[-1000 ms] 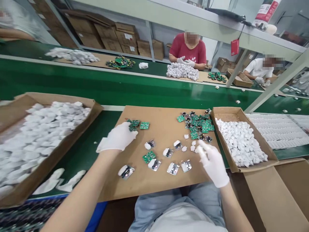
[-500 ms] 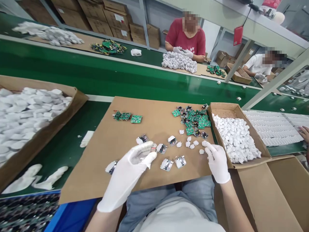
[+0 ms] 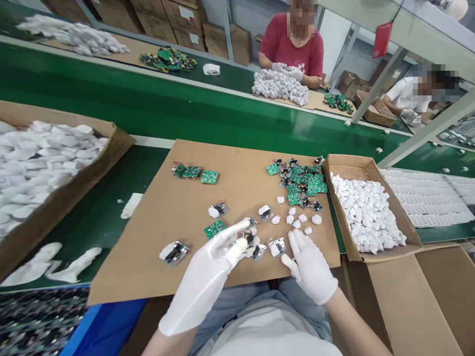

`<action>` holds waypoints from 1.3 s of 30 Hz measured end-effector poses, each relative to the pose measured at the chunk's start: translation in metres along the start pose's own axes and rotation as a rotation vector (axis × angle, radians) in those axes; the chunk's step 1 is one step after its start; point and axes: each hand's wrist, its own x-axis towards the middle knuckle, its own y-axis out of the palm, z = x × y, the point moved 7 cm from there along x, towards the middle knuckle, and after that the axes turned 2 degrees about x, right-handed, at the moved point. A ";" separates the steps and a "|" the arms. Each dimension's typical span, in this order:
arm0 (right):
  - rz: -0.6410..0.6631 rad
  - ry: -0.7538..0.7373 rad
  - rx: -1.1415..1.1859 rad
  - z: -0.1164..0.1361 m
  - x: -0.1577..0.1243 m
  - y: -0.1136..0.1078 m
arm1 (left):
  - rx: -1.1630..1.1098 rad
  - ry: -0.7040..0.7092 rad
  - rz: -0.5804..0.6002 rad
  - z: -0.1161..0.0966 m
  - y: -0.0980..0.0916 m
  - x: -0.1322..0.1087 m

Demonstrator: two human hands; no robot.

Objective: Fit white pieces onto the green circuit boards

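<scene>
While bare cardboard runs along the left edge of the cardboard sheet (image 3: 141, 227) and opens a gap at the far edge, look at the pieces: three green boards (image 3: 210, 177) by the far left corner, eight loose white caps (image 3: 316, 219) toward the right edge, and a board heap (image 3: 306, 180) too tangled to count! Hands apart now: the left hand (image 3: 210, 272) pinches a small circuit board (image 3: 245, 237) mid-sheet; the right hand (image 3: 310, 267), thumb and fingers parted, sits just nearside of those caps.
</scene>
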 end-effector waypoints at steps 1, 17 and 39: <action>0.006 -0.023 0.000 0.001 -0.007 0.000 | -0.015 -0.008 0.000 0.001 0.000 -0.001; -0.040 -0.096 -0.038 0.003 -0.025 0.000 | -0.679 -0.161 0.199 0.021 0.022 -0.008; -0.299 0.149 0.477 -0.010 0.018 -0.049 | -0.394 -0.019 0.365 -0.007 0.037 -0.027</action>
